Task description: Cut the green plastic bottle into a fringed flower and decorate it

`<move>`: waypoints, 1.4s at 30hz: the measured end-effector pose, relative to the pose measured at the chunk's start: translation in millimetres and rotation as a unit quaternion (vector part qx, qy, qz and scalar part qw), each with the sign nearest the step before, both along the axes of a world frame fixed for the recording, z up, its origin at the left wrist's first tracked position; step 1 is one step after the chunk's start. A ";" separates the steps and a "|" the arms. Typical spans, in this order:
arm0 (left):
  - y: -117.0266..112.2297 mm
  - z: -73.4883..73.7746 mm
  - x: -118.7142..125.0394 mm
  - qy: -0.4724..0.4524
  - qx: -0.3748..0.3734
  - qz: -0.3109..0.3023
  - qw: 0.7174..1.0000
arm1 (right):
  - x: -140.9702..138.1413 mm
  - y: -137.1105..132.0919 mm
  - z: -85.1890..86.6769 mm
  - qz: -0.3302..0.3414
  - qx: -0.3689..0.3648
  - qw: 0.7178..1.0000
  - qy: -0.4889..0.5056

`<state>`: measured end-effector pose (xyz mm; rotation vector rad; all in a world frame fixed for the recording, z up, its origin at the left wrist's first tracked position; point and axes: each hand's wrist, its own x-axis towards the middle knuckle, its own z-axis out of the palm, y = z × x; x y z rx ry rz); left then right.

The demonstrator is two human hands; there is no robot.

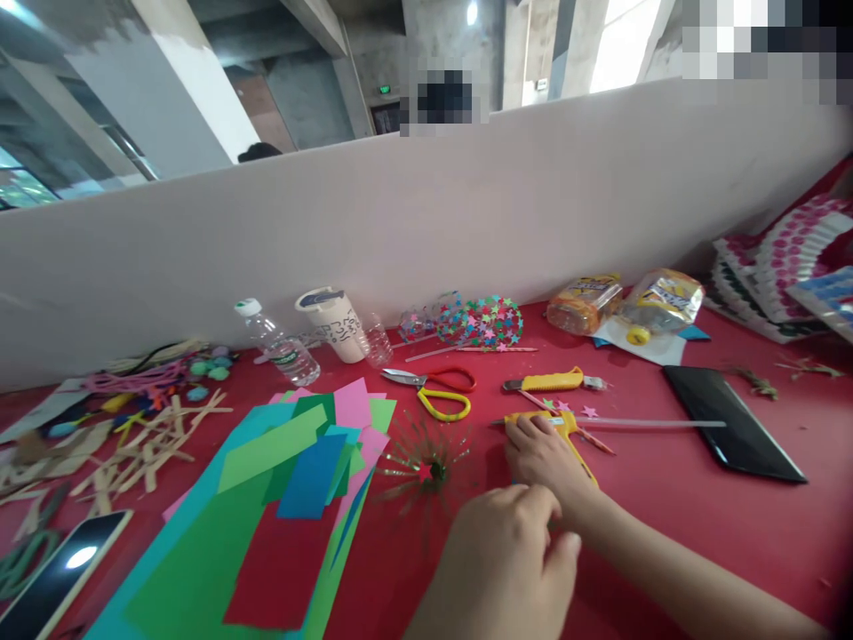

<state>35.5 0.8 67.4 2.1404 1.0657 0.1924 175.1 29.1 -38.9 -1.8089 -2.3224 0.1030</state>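
Observation:
My right hand (547,458) lies over a yellow glue gun (566,421), its fingers curled on the body near the nozzle. A long clear glue stick (657,424) runs out of the gun's back to the right. Closer to me, my left hand (497,556) is closed with its fingers curled under; whatever it may hold is hidden. To the left of both hands sits a tinsel-like spray of thin strands (436,473) with a red star (425,472) on it. Scissors (433,388) with red and yellow handles and a yellow utility knife (553,380) lie beyond the hands.
Coloured paper sheets (200,551) cover the left front, beside a phone (63,578) and wooden sticks (150,453). A bottle (286,354), a white cup (339,327) and star-filled plastic (490,322) stand along the partition (400,222). A black tablet-like object (733,436) lies right.

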 end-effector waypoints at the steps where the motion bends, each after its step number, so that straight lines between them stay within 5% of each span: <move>1: -1.7 -2.9 0.8 0.001 0.008 -0.003 1.000 | 0.6 0.3 -0.9 -0.003 0.001 1.000 0.015; 5: 1.8 -8.4 -1.4 -0.001 0.023 0.016 1.000 | 10.5 1.5 7.3 -0.038 0.014 0.994 0.104; 14: 28.3 -7.7 -8.8 -0.034 0.011 0.115 0.993 | 13.1 -21.3 63.3 -0.033 0.031 0.936 0.348; 23: 30.6 -5.4 -7.3 -0.066 -0.001 0.150 0.986 | 6.9 -34.5 62.9 -0.020 0.155 0.932 0.329; 30: 28.1 -5.3 -7.6 -0.168 -0.091 0.171 0.967 | 2.8 -46.3 61.7 0.011 0.238 0.928 0.286; 37: 30.0 -6.1 -6.7 -0.139 -0.071 0.159 0.975 | 4.4 -42.3 64.0 -0.062 0.103 0.902 0.414; 42: 27.9 -6.5 -3.1 -0.134 -0.046 0.143 0.980 | 3.4 -40.9 70.7 -0.083 0.052 0.911 0.400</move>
